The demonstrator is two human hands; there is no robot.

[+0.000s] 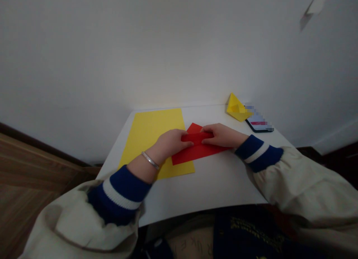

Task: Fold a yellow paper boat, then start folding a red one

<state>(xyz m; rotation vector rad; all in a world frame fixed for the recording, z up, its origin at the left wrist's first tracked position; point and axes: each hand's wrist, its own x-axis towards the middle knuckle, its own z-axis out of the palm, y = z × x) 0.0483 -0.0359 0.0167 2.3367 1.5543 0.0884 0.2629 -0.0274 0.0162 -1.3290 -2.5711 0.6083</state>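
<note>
Between my two hands lies a folded sheet of red paper (195, 154), with a pointed corner sticking up at the back and a long straight edge toward me. My left hand (173, 142) pinches its left part, thumb on top. On the other side, my right hand (219, 135) grips the paper in the same way, its thumb close to the left one. Under the red paper's left end is a flat yellow sheet (153, 126), partly covered by my left hand and wrist.
A folded yellow paper boat (236, 109) stands at the back right of the white table (223, 184). Beside it lies a phone (258, 119), partly blurred out. A pale wall (173, 50) rises behind the table. Wooden furniture (33, 169) is at the left.
</note>
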